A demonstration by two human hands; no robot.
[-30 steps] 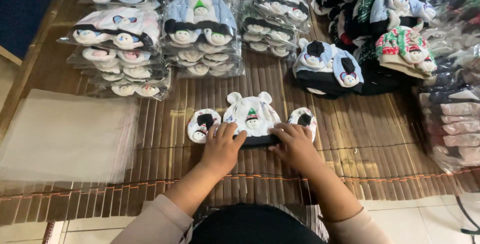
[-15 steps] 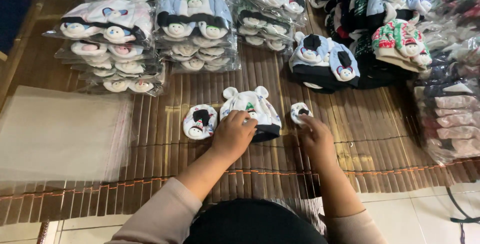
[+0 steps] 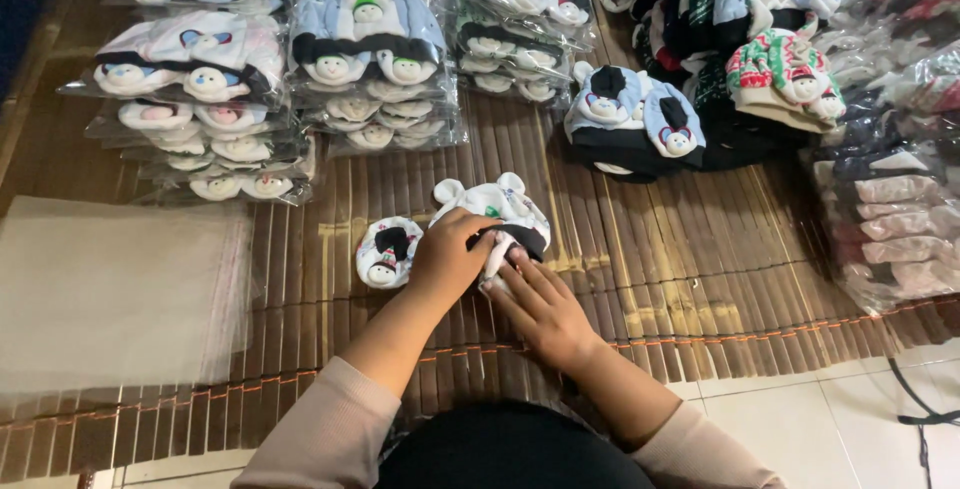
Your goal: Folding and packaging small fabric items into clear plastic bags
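Observation:
A small white baby hat (image 3: pixel 500 207) with two round ears and a black brim lies on a brown bamboo mat (image 3: pixel 680 259). My left hand (image 3: pixel 448 257) rests on the hat's left side, fingers curled over its brim. My right hand (image 3: pixel 540 307) presses flat fingers against the hat's lower edge, where a small white mitten is tucked under the brim and mostly hidden. A second small white mitten (image 3: pixel 387 252) with a snowman face lies loose on the mat just left of my left hand.
Stacks of bagged baby sets (image 3: pixel 370 59) line the back of the mat. Unbagged hats (image 3: pixel 632 121) and a loose pile (image 3: pixel 760 39) sit at the right. A stack of clear plastic bags (image 3: pixel 110 294) lies at the left. Wrapped pink goods (image 3: pixel 895 219) are at the far right.
My right hand has carried the right mitten from the mat in to the hat's brim. My left hand has shifted onto the hat. The left mitten has stayed where it was.

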